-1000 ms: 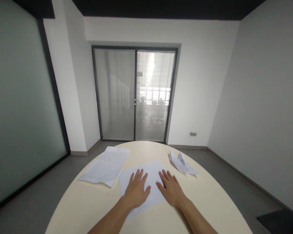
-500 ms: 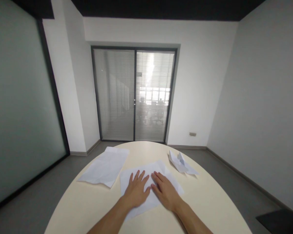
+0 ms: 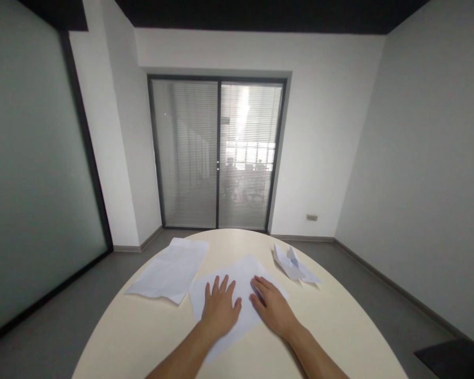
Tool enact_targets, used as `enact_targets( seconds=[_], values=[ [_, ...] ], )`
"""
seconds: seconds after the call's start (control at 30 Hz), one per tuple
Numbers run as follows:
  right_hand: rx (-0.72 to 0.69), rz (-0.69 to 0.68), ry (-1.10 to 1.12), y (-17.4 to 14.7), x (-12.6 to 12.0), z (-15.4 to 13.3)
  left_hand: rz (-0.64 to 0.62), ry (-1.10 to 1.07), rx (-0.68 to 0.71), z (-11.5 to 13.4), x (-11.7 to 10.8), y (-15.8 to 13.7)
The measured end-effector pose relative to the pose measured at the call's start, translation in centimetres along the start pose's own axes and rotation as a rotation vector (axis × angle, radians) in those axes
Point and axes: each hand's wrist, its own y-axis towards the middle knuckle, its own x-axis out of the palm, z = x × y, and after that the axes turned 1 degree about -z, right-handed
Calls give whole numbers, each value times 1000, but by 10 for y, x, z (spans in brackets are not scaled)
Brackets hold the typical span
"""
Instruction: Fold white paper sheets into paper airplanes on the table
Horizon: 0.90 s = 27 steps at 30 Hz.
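A white sheet of paper (image 3: 243,271) lies at an angle on the round table, one corner pointing away from me. My left hand (image 3: 221,308) rests flat on its left part with the fingers spread. On the right part lies my right hand (image 3: 274,308), palm down, fingers stretched out and close together, the thumb apart. Both hands and forearms cover parts of the sheet. Farther right sits a folded white paper boat (image 3: 294,264), and neither hand touches it.
The cream round table (image 3: 142,337) carries another loose, slightly creased sheet of paper (image 3: 169,271) at the left. Behind the table stands a glass door (image 3: 217,158) with blinds. A dark flat object (image 3: 454,358) shows at the lower right.
The sheet under my hands has turned counterclockwise, its far corner shifting left. My hands are slightly farther apart, the right one having moved a little to the right.
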Motion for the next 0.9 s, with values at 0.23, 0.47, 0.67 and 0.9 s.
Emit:
enact_targets(
  seconds=[0.23, 0.47, 0.67, 0.9],
  values=[
    [-64, -191, -4, -5, -4, -8, 38, 27, -97, 2, 0, 5],
    [-37, -247, 2, -5, -7, -10, -16, -28, -43, 1, -3, 5],
    [29, -208, -19, -4, -1, -6, 85, -95, -25, 4, -13, 3],
    [149, -136, -76, 3, 8, 7, 66, -100, 15, 8, -26, -1]
  ],
)
